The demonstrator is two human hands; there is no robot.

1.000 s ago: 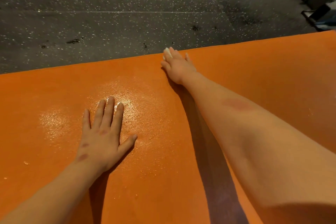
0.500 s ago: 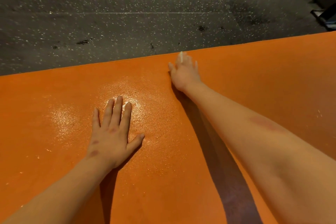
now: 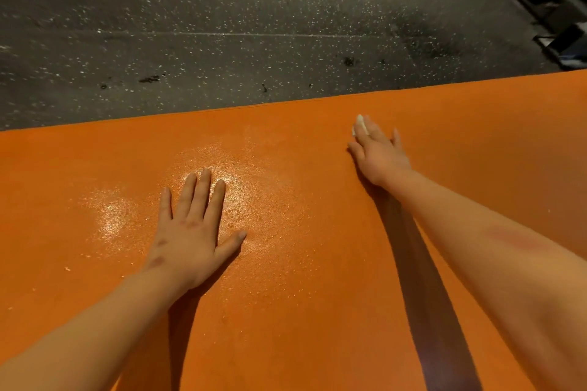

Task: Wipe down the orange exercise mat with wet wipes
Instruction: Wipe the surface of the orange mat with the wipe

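Observation:
The orange exercise mat (image 3: 317, 279) fills the lower two thirds of the view, with wet shiny patches around my left hand. My left hand (image 3: 193, 232) lies flat on the mat, fingers spread, holding nothing. My right hand (image 3: 378, 152) is stretched out toward the mat's far edge and presses a white wet wipe (image 3: 360, 125) onto the mat. Only a small bit of the wipe shows past my fingertips; the rest is hidden under the hand.
Beyond the mat's far edge lies a dark speckled floor (image 3: 254, 25) with a few dark crumbs. A dark metal frame or piece of equipment (image 3: 565, 41) stands at the top right corner.
My right hand with the wipe has slid to the right along the mat's far edge. My left hand has stayed planted flat in the same wet patch.

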